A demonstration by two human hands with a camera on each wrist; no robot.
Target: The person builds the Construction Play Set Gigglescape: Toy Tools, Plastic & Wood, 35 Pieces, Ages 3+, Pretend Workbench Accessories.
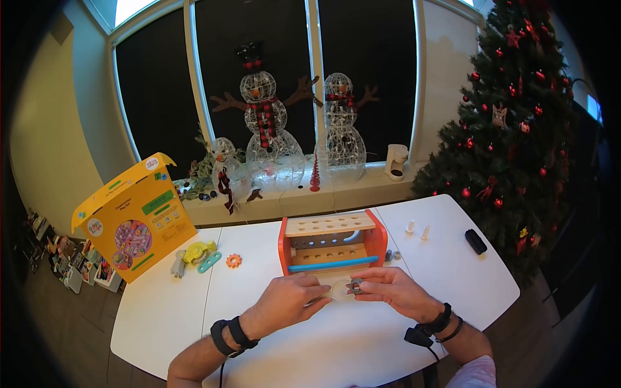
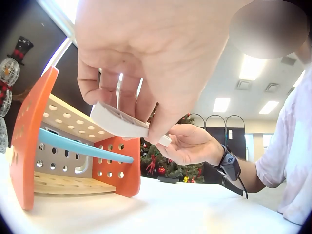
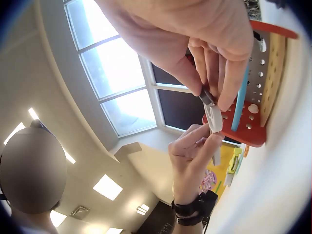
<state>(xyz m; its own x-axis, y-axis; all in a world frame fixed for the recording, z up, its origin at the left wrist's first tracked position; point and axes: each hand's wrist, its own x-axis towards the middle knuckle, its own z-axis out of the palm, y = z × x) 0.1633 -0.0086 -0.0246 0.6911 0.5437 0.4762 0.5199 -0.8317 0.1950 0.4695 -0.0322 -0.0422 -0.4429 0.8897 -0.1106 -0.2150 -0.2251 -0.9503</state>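
Between finger and thumb, my left hand [image 1: 288,302] [image 2: 146,58] pinches a flat white piece [image 1: 340,292] [image 2: 114,122] [image 3: 213,118] with a rounded end. My right hand [image 1: 394,294] [image 3: 195,34] pinches a small dark grey piece [image 1: 356,286] [image 3: 206,97] with a hole, held at the white piece's right end. The two pieces meet or nearly meet; whether they are joined I cannot tell. Just beyond both hands stands a toolbox [image 1: 283,249] [image 2: 27,151] with red ends, perforated wooden shelves and a blue bar [image 1: 333,263] [image 2: 83,148] [image 3: 241,100].
Left on the white table [image 1: 259,362] are a yellow box [image 1: 162,226], a yellow-green toy [image 1: 197,252], a teal strip [image 1: 209,262] and an orange gear [image 1: 233,260]. Right of the toolbox lie grey pieces [image 1: 392,256], two pale pegs [image 1: 424,233] and a black object [image 1: 476,242].
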